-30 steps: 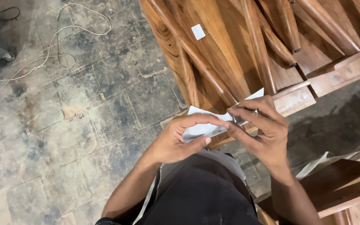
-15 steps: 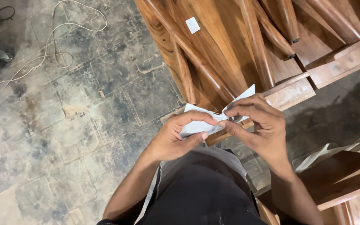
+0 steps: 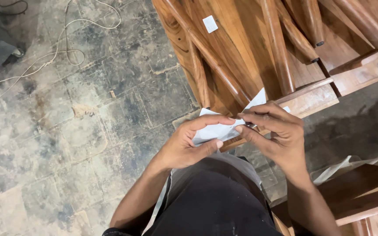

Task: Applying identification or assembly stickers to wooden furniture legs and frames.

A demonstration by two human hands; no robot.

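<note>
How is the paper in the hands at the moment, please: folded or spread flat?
Folded or creased, not flat: the paper bends between the left hand and right hand, corners sticking up.

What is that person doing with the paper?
A person is holding a small white sheet of paper in both bare hands. The left hand cradles it from below, and the right hand pinches its edge with the fingertips. Just beyond the hands is polished brown wooden furniture bearing a little white sticker. A pale cable lies on the stained grey stone floor.

A furniture workshop: stacked wooden chair frames (image 3: 259,52), stained concrete floor (image 3: 88,131).
</note>
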